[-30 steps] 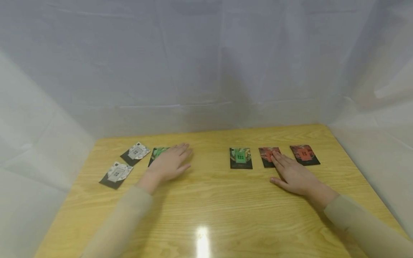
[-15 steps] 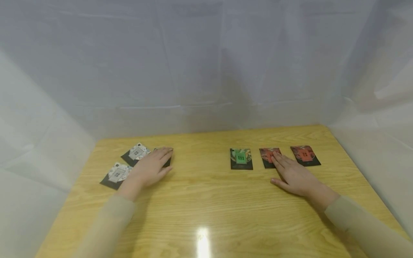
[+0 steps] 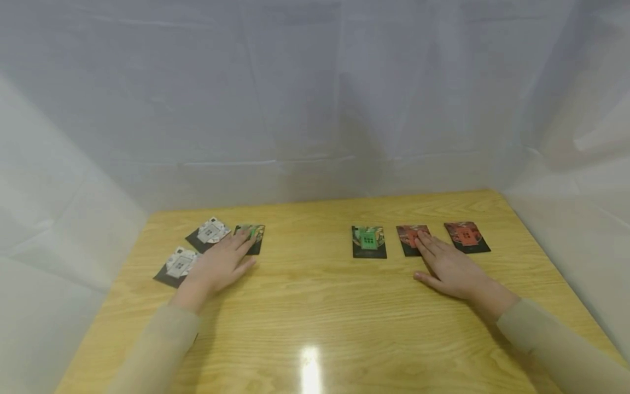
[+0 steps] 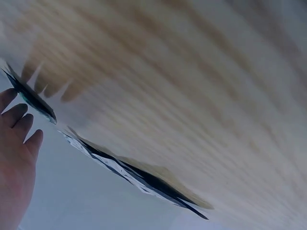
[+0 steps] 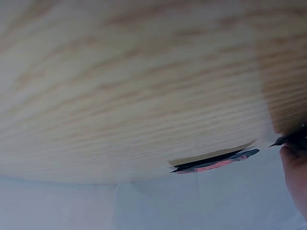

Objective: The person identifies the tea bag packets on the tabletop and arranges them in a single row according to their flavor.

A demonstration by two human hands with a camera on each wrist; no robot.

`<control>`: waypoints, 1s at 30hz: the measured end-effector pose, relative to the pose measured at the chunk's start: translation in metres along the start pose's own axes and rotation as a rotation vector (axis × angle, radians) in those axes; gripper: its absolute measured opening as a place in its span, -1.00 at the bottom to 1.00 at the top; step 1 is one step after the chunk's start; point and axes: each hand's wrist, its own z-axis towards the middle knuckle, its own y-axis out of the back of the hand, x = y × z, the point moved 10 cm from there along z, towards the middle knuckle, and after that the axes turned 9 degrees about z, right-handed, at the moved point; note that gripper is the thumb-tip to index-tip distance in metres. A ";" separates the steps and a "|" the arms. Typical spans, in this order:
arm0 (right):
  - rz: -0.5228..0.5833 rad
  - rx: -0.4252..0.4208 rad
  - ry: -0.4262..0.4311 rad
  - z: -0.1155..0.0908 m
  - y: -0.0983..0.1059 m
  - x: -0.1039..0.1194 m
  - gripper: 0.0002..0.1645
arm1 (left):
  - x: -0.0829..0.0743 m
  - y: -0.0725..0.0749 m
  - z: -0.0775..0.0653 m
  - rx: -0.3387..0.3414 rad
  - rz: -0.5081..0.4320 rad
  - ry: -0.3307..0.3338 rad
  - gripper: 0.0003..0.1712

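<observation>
My left hand (image 3: 220,266) lies with extended fingers over the near-left part of a flat green-and-black packet (image 3: 258,241). In the left wrist view its fingertips are right at that packet's edge (image 4: 31,101). Two white-and-black packets, one farther back (image 3: 211,231) and one nearer (image 3: 178,265), lie left of this hand, which overlaps the nearer one in the head view. My right hand (image 3: 450,271) rests its straight fingertips on a red-and-black packet (image 3: 404,238), partly covering it. To its right is another red packet (image 3: 466,238); to its left, a second green one (image 3: 368,242).
The packets lie along the far part of a wooden table (image 3: 305,301). Behind it hangs a pale sheet (image 3: 305,109), with more sheeting at the left (image 3: 49,219) and right (image 3: 581,202) sides.
My left hand has moved left and toward me, first across the left green packet and then partly off it, so more of that packet shows. The right hand has kept its place.
</observation>
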 end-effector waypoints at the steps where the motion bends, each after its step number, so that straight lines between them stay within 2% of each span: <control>1: 0.000 0.001 0.000 0.000 0.000 0.000 0.01 | 0.000 -0.001 0.000 0.005 -0.003 -0.002 -0.23; 10: -0.003 0.017 -0.018 -0.002 0.000 0.000 0.02 | -0.002 -0.010 -0.004 0.044 -0.015 -0.007 -0.15; 24: -0.005 0.013 -0.007 0.001 0.000 0.000 0.02 | -0.001 -0.014 -0.007 0.051 -0.038 -0.012 -0.06; 30: 0.001 0.020 -0.009 0.001 -0.001 0.000 0.01 | 0.000 -0.017 -0.007 0.064 -0.041 0.006 -0.03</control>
